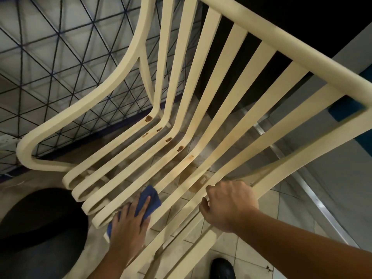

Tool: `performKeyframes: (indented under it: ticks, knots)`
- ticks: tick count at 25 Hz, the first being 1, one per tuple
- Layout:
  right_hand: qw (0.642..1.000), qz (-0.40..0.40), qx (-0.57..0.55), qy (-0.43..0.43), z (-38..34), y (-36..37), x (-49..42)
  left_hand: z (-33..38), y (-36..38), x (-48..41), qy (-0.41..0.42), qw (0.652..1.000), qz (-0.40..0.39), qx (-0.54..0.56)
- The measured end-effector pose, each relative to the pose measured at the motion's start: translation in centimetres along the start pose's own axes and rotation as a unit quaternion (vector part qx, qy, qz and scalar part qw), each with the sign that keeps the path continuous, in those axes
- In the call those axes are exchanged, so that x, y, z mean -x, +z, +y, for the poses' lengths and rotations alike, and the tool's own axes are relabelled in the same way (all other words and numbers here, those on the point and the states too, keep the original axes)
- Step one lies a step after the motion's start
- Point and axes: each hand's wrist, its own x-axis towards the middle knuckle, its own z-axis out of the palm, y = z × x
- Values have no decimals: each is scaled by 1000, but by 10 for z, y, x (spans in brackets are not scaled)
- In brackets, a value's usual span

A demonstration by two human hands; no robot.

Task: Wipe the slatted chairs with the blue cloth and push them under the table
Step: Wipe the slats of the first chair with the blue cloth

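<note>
so, wiping looks barely begun: the left hand [130, 222] presses the blue cloth [150, 200], fingers straight and spread, on the front edge of the slatted chair [281, 46], while the right hand [227, 204] curls its fingers round a slat. brown stains [149, 118] show further back, and the chair is not pushed under yet.

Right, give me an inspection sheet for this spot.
Surface: tiled floor, stained brown beneath the seat.
Job's things: slatted chair, brown stains at the seat bend; blue cloth on the front slats.
Clutter: black round object beside the chair.
Fingers: left hand presses the cloth flat; right hand grips a slat.
Cables: nothing seen.
Surroundings: triangle-patterned panel behind; black shoe below.
</note>
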Motion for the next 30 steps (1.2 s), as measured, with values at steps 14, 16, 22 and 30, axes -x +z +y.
performKeyframes:
  ticks: [14,16,22,30]
  knots:
    - [999,-27,-7,-27,3,-6,-2,119,-34,-144,5,998,-46,34]
    - [999,-27,-5,-34,3,-7,-2,135,-43,-165,6,997,-62,51]
    - [999,-27,-8,-24,2,-7,1,130,-37,-156,12,993,-44,108]
    - [999,-16,29,-10,-2,-7,1,102,-26,-120,9,999,-47,-2]
